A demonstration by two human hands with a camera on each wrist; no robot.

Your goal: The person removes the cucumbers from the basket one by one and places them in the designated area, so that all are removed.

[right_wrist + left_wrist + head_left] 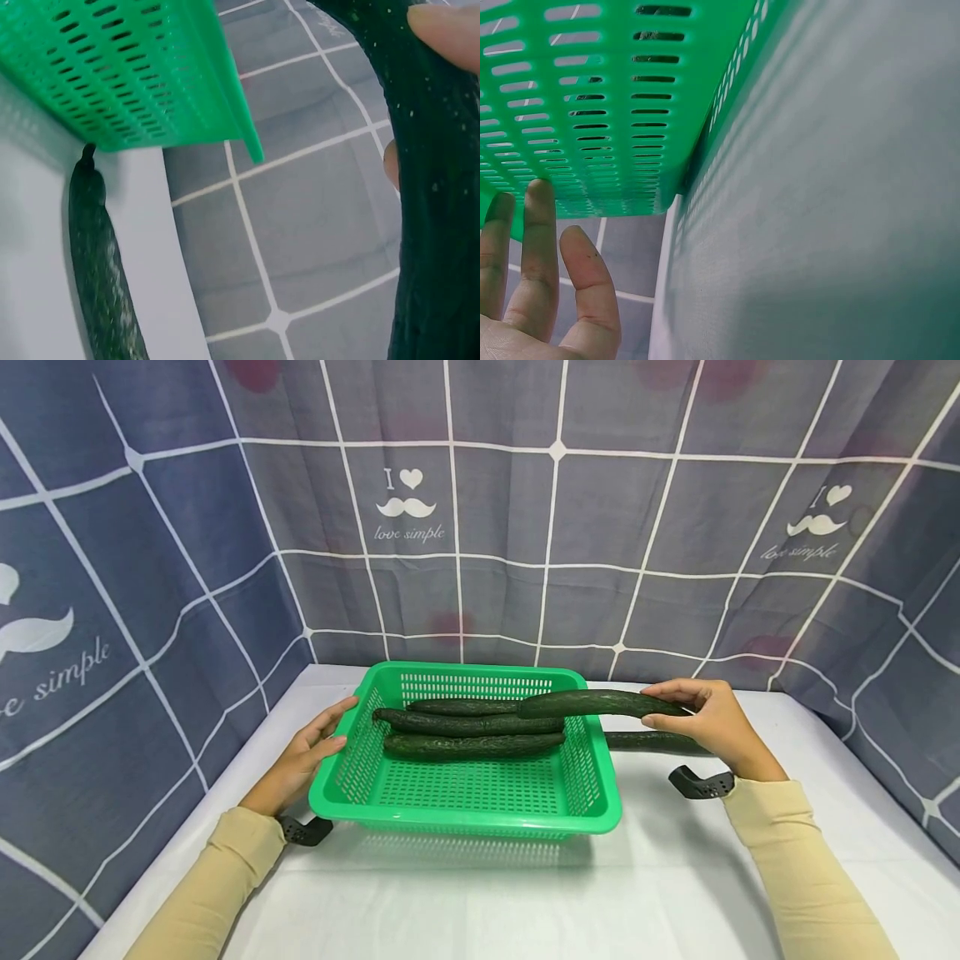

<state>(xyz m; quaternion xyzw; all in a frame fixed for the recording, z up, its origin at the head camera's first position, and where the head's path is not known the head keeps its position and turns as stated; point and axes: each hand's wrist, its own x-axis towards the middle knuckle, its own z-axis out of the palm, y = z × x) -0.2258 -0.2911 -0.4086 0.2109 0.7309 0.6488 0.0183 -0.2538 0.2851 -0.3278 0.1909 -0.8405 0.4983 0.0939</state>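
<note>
My right hand (705,727) grips a long dark green cucumber (585,702) near its right end, thumb on the near side. The cucumber is held level, its left end over the right side of a green plastic basket (465,816). Inside the basket lie three cucumbers (472,746) side by side, towards the back. My left hand (296,764) rests against the basket's left side; in the left wrist view its fingers (540,247) are fairly straight by the slotted wall. Another cucumber (101,255) lies on the table to the basket's right, partly hidden by the right hand in the head view.
The basket stands on a white-covered table (480,902). A grey checked curtain (502,593) with white lines hangs behind the table and along both sides. Each wrist carries a black camera mount (701,782).
</note>
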